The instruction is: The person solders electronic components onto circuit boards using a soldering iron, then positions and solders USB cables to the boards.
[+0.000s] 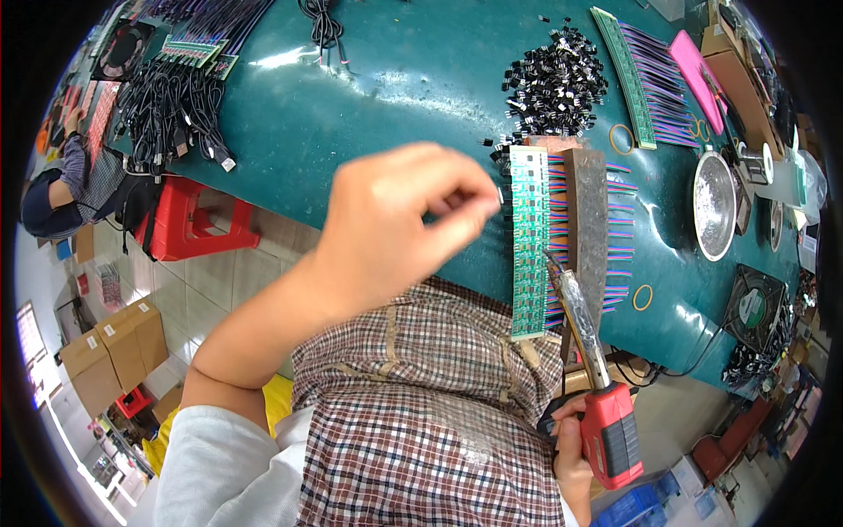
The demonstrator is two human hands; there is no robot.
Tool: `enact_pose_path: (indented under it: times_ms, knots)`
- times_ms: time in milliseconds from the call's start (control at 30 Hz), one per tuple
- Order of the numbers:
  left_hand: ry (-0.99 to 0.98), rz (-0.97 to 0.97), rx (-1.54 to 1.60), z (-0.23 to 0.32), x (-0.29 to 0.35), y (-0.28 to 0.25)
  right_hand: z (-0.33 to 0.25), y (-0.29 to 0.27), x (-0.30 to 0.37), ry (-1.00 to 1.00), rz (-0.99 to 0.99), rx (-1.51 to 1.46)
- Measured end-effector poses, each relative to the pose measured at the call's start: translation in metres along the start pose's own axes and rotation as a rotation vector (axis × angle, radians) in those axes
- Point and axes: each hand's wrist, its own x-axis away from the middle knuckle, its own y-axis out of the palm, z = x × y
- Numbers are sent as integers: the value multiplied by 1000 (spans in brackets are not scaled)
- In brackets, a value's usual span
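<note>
In the head view, the circuit board (529, 246) lies at the near edge of the green table (378, 114), its long axis running away from the person. It is a narrow green strip divided into repeated sections, each carrying pale pads and small dark components; the far end is whiter than the rest. Bundles of pink, blue and dark wires (622, 253) leave its right side at regular spacing. Directly right of the board, a long grey bar (587, 237) lies across these wires, parallel to the board, with the wire ends projecting beyond it. The right hand (571, 443), on the near side of the board, grasps the red and black handle of a soldering iron (612, 430); the iron's tip is at the board's right edge, but contact cannot be confirmed. The left hand (408, 215) is raised to the left of the board, thumb and index finger pinched on a small pale part (500, 196), too small to identify. Beyond the far end of the board is a heap of small black connectors (558, 83). A second board (628, 83), also wired, lies farther off to its right. A metal bowl (713, 211) stands well right of the circuit board.
</note>
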Motion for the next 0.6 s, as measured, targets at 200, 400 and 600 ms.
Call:
enact_pose_path:
  times_ms: [200, 400, 600]
  knots:
    - [-56, -41, 147, 9, 37, 30, 9, -2, 10, 6, -6, -21]
    - [-100, -35, 166, 10, 39, 38, 9, -3, 7, -15, -79, 59]
    - [-68, -23, 120, 9, 39, 40, 16, -2, 10, -20, -116, -14]
